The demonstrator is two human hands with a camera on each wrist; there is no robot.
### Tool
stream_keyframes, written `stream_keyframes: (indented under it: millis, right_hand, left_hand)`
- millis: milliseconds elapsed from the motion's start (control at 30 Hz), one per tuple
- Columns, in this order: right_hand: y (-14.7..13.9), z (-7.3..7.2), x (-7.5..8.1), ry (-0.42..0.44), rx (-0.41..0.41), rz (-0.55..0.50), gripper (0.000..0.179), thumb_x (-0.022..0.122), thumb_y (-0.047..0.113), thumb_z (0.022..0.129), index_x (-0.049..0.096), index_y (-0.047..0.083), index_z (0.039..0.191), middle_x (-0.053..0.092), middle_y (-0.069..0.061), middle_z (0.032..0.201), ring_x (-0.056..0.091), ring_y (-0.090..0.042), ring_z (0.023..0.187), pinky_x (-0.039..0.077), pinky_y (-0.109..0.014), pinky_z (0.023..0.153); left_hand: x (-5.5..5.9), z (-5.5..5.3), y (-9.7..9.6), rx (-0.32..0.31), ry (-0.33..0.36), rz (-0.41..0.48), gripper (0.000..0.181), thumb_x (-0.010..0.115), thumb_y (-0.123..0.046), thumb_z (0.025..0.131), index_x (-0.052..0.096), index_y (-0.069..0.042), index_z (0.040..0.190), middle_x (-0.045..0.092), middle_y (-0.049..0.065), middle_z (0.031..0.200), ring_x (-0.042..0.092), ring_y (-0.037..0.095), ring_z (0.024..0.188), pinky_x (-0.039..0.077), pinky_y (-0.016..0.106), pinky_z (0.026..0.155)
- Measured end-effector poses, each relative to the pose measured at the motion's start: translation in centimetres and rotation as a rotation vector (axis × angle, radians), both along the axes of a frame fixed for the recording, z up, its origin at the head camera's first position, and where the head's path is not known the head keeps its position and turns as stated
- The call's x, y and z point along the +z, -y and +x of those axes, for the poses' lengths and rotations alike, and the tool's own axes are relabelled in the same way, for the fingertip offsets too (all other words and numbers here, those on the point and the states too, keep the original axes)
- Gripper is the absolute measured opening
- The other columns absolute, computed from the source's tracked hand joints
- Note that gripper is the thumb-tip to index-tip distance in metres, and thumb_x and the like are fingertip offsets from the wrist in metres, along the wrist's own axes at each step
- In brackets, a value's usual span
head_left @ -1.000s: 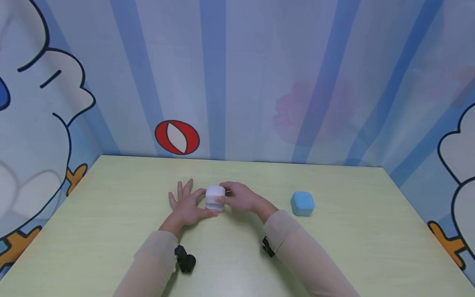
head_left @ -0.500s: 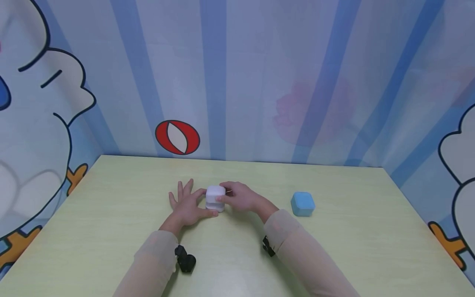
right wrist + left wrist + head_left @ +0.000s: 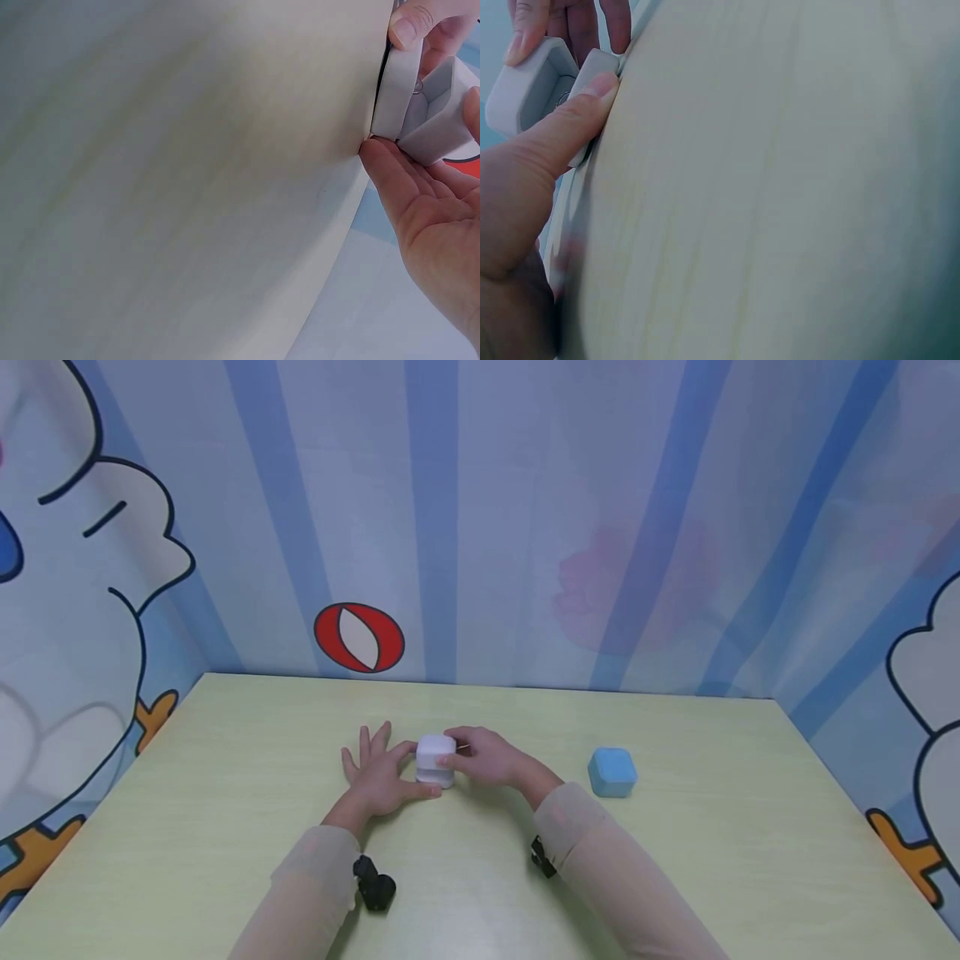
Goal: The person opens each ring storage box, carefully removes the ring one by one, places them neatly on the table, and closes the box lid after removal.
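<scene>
Nothing has visibly moved since the earlier head frames; hands and box match. Head view: should the low pinch slacken under an uneven pull, the white hinged box (image 3: pixel 433 746) could slip or tip. It stands on the surface (image 3: pixel 675 868) between the left hand (image 3: pixel 381 783) and right hand (image 3: pixel 489 757), touching both; a blue rounded block (image 3: pixel 612 772) stands well apart, to the right. Left wrist view: the left hand pinches the base (image 3: pixel 598 66), its thumb on the near side; the lid (image 3: pixel 504 99) is tilted open. Forcing the lid would, in my judgement, strain the hinge. Right wrist view: the right hand grips the lid by thumb and fingers. A thin metal loop (image 3: pixel 418 88), too small to identify, shows between the halves; a sudden jerk could dislodge it.
</scene>
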State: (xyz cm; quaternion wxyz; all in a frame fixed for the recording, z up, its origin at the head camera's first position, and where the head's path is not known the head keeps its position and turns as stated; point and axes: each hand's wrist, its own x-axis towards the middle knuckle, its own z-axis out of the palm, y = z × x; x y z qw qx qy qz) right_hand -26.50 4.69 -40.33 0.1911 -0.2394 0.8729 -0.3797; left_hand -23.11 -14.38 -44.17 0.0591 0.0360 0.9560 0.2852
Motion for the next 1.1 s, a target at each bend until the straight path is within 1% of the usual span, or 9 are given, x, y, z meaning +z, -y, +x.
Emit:
stream_keyframes:
  millis: [100,400,600,867,1100]
  right_hand:
    - [-0.03,-0.02,0.14,0.002,-0.003,-0.003,0.051,0.056,0.027,0.095,0.045,0.001,0.138,0.053,-0.015,0.136,0.054,-0.029,0.123,0.043,-0.041,0.103]
    - [-0.09,-0.33,0.23,-0.005,0.022,0.004,0.05,0.056,0.027,0.096,0.046,0.001,0.137,0.053,-0.015,0.136,0.052,-0.028,0.124,0.042,-0.042,0.104]
    - [-0.1,-0.45,0.39,-0.012,0.027,0.006,0.05,0.055,0.027,0.096,0.046,0.001,0.137,0.053,-0.015,0.136,0.052,-0.028,0.124,0.042,-0.042,0.105]
    - [-0.15,-0.53,0.03,0.01,0.021,-0.01,0.05,0.057,0.028,0.095,0.047,0.002,0.136,0.055,-0.013,0.134,0.053,-0.027,0.122,0.043,-0.042,0.103]
    - [-0.17,-0.43,-0.18,0.004,0.02,-0.029,0.049,0.057,0.027,0.095,0.048,0.001,0.135,0.056,-0.014,0.132,0.054,-0.028,0.12,0.043,-0.042,0.103]
  left_hand:
    - [0.07,-0.07,-0.01,-0.002,0.001,0.001,0.073,0.074,-0.052,0.073,0.052,-0.019,0.133,0.004,0.019,0.157,-0.016,0.045,0.141,-0.016,0.07,0.104]
    - [-0.07,-0.22,0.1,-0.002,-0.003,-0.005,0.074,0.074,-0.054,0.073,0.051,-0.019,0.134,0.005,0.02,0.157,-0.016,0.046,0.141,-0.015,0.07,0.104]
    - [0.1,-0.29,0.07,-0.005,-0.004,-0.004,0.074,0.074,-0.053,0.073,0.052,-0.018,0.134,0.004,0.02,0.157,-0.016,0.046,0.141,-0.015,0.07,0.104]
    - [-0.08,-0.22,0.17,-0.005,-0.006,-0.001,0.076,0.074,-0.055,0.072,0.052,-0.017,0.134,0.005,0.02,0.157,-0.015,0.047,0.141,-0.015,0.071,0.104]
    - [-0.18,-0.06,0.22,-0.01,-0.016,0.002,0.075,0.074,-0.055,0.072,0.053,-0.018,0.133,0.006,0.02,0.157,-0.015,0.047,0.141,-0.015,0.071,0.104]
